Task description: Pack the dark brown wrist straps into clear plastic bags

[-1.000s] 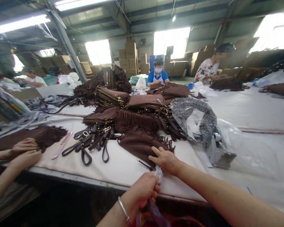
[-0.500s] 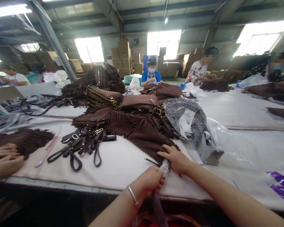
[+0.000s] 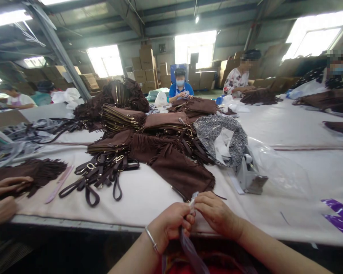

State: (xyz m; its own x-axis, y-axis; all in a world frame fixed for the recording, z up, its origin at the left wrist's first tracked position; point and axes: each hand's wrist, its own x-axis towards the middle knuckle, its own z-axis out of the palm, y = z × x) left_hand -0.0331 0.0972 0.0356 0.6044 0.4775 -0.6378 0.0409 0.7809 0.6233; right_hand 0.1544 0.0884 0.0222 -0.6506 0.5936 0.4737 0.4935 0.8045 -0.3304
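Observation:
My left hand (image 3: 177,220), with a silver bangle at the wrist, is closed round a dark strap in clear plastic (image 3: 192,247) that hangs over the table's front edge. My right hand (image 3: 217,213) pinches the crumpled clear plastic wrap (image 3: 193,198) at the strap's upper end, close to the left fingertips. Just beyond both hands lies a dark brown fringed bag (image 3: 183,175), flat on the table. A zip end with a thin dark pull points toward my hands. Whether the strap joins the bag is hidden by my fingers.
Brown zipped bags (image 3: 165,123) are stacked behind, with dark wrist straps (image 3: 100,171) to the left. A tape dispenser (image 3: 253,179) and speckled grey cloth (image 3: 221,133) stand right. A co-worker's hands (image 3: 10,194) are at far left, near a pink comb (image 3: 60,184).
My right hand has come off the brown bag and moved back to the plastic wrap beside my left hand. My left hand has shifted slightly left, still gripping the strap.

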